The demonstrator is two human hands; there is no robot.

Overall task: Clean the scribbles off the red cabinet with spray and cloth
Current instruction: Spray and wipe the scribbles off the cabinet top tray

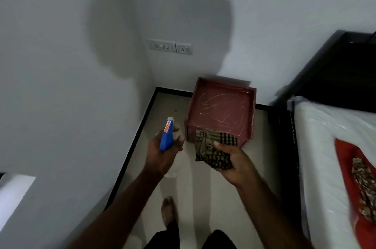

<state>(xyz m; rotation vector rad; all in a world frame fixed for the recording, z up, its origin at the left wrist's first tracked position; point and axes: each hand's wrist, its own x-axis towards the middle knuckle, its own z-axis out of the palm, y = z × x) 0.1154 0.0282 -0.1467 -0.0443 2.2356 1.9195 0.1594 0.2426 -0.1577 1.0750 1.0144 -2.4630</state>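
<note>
Blue spray (165, 134) in left fingers (180, 138), cloth (205, 148) in right (217, 144)

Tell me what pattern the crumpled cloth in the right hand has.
The crumpled cloth is olive-tan with black checks; head view.

white mattress (329, 132), red patterned pillow (354, 183), wall socket plates (170, 46)
</note>
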